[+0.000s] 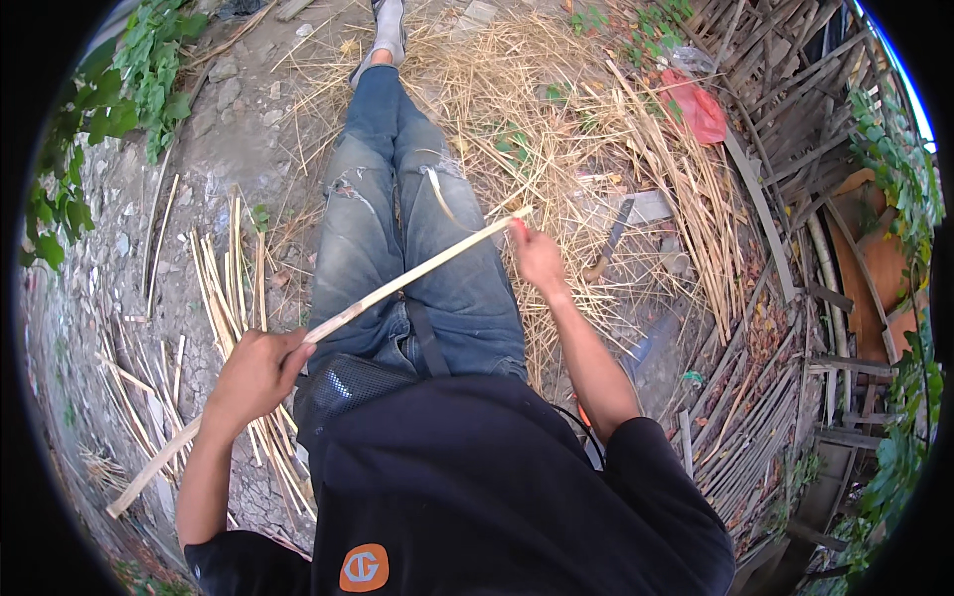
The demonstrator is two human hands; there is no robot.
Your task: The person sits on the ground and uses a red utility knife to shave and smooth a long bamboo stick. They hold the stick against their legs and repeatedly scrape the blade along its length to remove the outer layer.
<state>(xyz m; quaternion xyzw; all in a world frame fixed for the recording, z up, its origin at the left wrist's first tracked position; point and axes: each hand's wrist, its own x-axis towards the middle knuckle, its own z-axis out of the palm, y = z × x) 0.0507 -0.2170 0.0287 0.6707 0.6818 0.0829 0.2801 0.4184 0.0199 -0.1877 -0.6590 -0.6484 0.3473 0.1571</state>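
A long, pale wooden strip (407, 278), bamboo-like, slants across my lap from lower left to upper right. My left hand (256, 372) is closed round it, and its tail runs on below my wrist toward the lower left. At the strip's upper end my right hand (539, 256) is closed, thumb against the wood. A bit of something red shows by that thumb; most of it is hidden in the fingers, so its kind cannot be made out. A thin curled shaving (440, 197) hangs just left of the strip's upper end, over my jeans (358, 238).
Split strips (224, 288) lie in a bundle at my left. Straw-like shavings (527, 109) cover the ground ahead and right. A dark-bladed tool with a wooden handle (598, 268) lies right of my knee. Longer strips (686, 189), a red plastic bag (693, 104) and stacked wood (785, 70) are farther right.
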